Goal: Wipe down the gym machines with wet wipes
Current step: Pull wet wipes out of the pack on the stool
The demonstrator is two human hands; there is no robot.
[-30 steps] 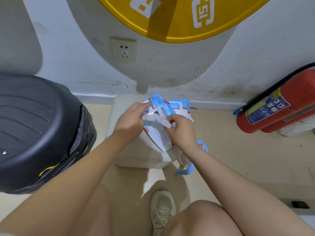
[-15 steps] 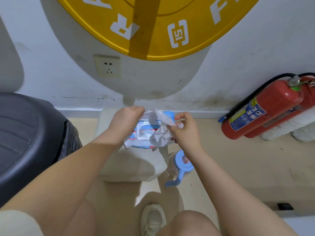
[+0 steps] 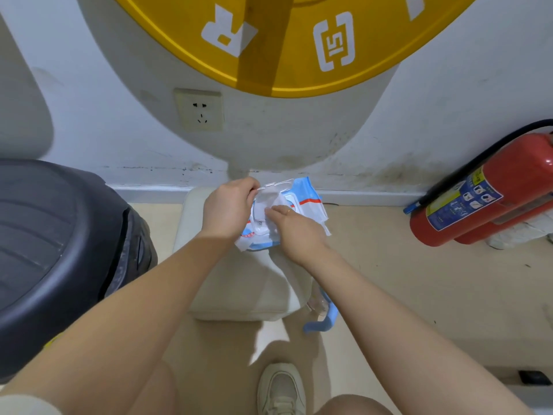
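Head view: the wet-wipe pack [image 3: 302, 202] lies on a cream cushioned stool [image 3: 239, 283] at centre, so both hands can work it. The left hand [image 3: 229, 209], at nine o'clock of the pack, pinches the clear lid [image 3: 276, 185] up. The right hand [image 3: 291, 224], at five o'clock, presses its fingertips on a wipe [image 3: 269, 205] at the opening.

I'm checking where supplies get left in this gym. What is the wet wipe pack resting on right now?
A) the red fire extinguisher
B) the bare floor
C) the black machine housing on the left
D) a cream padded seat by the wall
D: the wet wipe pack lies on the cream padded seat below the wall socket, with the left hand and right hand on it.
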